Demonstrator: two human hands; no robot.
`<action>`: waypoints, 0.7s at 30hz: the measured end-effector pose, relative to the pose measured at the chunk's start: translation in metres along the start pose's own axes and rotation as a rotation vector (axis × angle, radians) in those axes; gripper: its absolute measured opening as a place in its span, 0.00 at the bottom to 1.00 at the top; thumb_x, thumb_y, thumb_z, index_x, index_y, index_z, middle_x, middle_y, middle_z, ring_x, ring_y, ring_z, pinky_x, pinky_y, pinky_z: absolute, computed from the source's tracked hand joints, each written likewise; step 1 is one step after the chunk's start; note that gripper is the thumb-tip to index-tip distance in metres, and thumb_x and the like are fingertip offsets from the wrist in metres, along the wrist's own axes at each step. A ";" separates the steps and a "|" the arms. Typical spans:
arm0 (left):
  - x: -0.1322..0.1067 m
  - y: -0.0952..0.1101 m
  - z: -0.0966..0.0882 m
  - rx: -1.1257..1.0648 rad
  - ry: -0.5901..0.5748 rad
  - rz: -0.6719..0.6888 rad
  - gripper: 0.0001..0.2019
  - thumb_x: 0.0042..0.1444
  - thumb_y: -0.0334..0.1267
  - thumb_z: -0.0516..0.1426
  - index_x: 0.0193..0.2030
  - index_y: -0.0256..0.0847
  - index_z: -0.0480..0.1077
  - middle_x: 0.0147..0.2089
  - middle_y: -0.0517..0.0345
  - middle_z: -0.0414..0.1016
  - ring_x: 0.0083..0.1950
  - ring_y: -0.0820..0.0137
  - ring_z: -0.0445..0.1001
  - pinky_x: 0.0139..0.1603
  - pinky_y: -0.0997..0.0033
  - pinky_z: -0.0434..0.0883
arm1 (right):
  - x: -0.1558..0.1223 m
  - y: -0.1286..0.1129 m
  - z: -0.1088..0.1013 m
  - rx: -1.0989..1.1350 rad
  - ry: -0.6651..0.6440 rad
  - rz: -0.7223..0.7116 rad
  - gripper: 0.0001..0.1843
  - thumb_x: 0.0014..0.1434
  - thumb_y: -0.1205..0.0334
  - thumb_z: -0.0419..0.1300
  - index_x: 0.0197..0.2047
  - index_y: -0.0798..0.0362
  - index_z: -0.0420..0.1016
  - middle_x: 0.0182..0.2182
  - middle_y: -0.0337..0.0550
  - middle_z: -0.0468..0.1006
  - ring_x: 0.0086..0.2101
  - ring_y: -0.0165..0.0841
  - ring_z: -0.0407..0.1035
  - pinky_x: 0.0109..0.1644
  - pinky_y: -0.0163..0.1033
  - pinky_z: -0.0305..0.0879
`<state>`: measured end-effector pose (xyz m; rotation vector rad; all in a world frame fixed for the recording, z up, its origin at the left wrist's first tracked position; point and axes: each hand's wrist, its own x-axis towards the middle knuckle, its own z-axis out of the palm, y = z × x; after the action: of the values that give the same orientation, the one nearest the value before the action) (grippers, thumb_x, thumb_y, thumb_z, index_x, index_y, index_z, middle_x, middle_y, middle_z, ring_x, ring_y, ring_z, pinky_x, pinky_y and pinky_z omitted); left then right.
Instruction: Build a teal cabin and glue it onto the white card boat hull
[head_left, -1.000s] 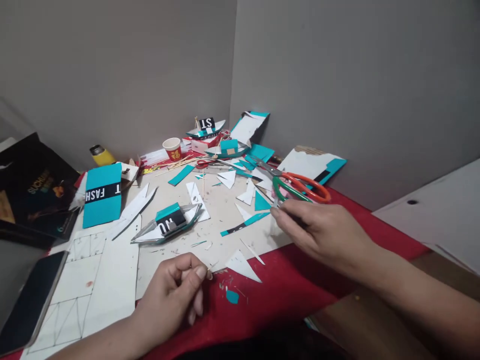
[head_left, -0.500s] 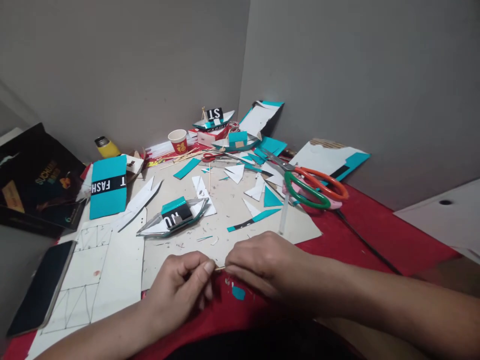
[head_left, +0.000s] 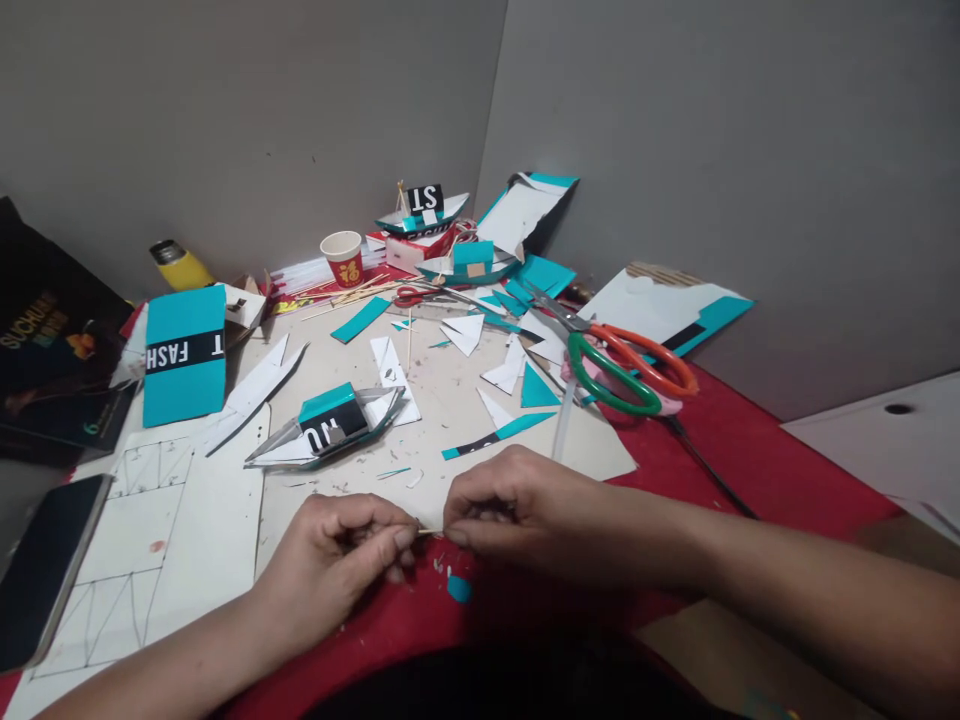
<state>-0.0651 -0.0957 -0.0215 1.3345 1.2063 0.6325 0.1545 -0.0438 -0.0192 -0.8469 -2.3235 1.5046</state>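
Between my two hands runs a thin wooden stick [head_left: 430, 532], its middle showing in the small gap between the fingertips. My left hand [head_left: 346, 548] pinches one end between thumb and forefinger. The other end is pinched by my right hand [head_left: 499, 508], whose curled fingers hide it. Both hands are above the red tabletop near its front edge. Just beyond them, a small cardboard boat [head_left: 326, 428] with a teal and black cabin stands on a pale board [head_left: 300, 520]. A teal scrap [head_left: 459, 588] lies below the hands.
Large scissors [head_left: 615, 375] with green and orange handles lie at the right. Cardboard offcuts [head_left: 499, 435] are scattered across the board. Two more boats [head_left: 469, 265], a paper cup [head_left: 342, 260] and thin sticks stand or lie at the back. A phone [head_left: 52, 565] is at the left.
The view has turned slightly, shifting the table leftward. My right fingers have rolled into a tighter pinch, and a little more of the stick shows between the hands.
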 end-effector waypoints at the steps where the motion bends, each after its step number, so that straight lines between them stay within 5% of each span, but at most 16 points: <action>1: 0.001 0.000 -0.001 -0.042 -0.005 -0.027 0.11 0.58 0.41 0.59 0.31 0.35 0.75 0.25 0.57 0.77 0.25 0.75 0.73 0.29 0.77 0.69 | 0.000 0.001 -0.001 0.021 0.035 0.013 0.08 0.58 0.68 0.55 0.35 0.56 0.76 0.23 0.34 0.71 0.25 0.25 0.62 0.29 0.29 0.56; 3: 0.003 0.000 -0.003 -0.136 -0.027 -0.111 0.12 0.58 0.43 0.59 0.30 0.35 0.73 0.24 0.58 0.77 0.23 0.76 0.72 0.27 0.79 0.68 | -0.001 0.002 -0.004 0.025 0.183 0.023 0.10 0.58 0.69 0.53 0.39 0.56 0.75 0.24 0.36 0.73 0.26 0.26 0.64 0.30 0.30 0.59; 6: 0.006 -0.001 -0.008 -0.236 -0.092 -0.213 0.15 0.58 0.45 0.60 0.29 0.35 0.71 0.22 0.59 0.76 0.21 0.78 0.71 0.24 0.81 0.66 | -0.002 0.001 -0.007 -0.068 0.364 -0.005 0.11 0.55 0.71 0.50 0.29 0.55 0.73 0.23 0.37 0.73 0.24 0.27 0.64 0.29 0.31 0.59; 11: 0.009 -0.004 -0.011 -0.270 -0.198 -0.259 0.16 0.58 0.47 0.59 0.29 0.35 0.70 0.23 0.57 0.78 0.19 0.78 0.71 0.22 0.81 0.64 | 0.003 -0.003 0.001 -0.262 0.180 -0.107 0.13 0.60 0.56 0.58 0.29 0.56 0.76 0.21 0.37 0.71 0.22 0.26 0.61 0.26 0.31 0.54; 14: 0.009 -0.005 -0.010 -0.267 -0.217 -0.263 0.17 0.58 0.48 0.59 0.30 0.35 0.70 0.23 0.57 0.77 0.20 0.77 0.71 0.23 0.80 0.65 | 0.009 0.000 0.009 -0.332 0.080 -0.225 0.10 0.62 0.62 0.57 0.34 0.56 0.78 0.29 0.43 0.76 0.29 0.29 0.67 0.33 0.33 0.58; 17: 0.008 -0.005 -0.010 -0.234 -0.218 -0.257 0.18 0.59 0.50 0.57 0.29 0.35 0.69 0.25 0.57 0.77 0.22 0.77 0.71 0.26 0.79 0.65 | 0.013 0.003 0.012 -0.240 -0.027 -0.183 0.11 0.62 0.70 0.54 0.33 0.57 0.78 0.28 0.42 0.77 0.29 0.27 0.68 0.35 0.32 0.59; 21: 0.006 -0.005 -0.008 -0.107 -0.223 -0.196 0.18 0.62 0.49 0.53 0.33 0.34 0.71 0.32 0.55 0.77 0.27 0.77 0.71 0.29 0.78 0.64 | 0.015 0.003 0.011 -0.056 -0.089 -0.018 0.12 0.61 0.69 0.54 0.32 0.59 0.79 0.28 0.41 0.78 0.28 0.27 0.67 0.32 0.31 0.59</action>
<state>-0.0720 -0.0877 -0.0268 1.1472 1.0895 0.3911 0.1375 -0.0424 -0.0281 -0.7850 -2.4412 1.5053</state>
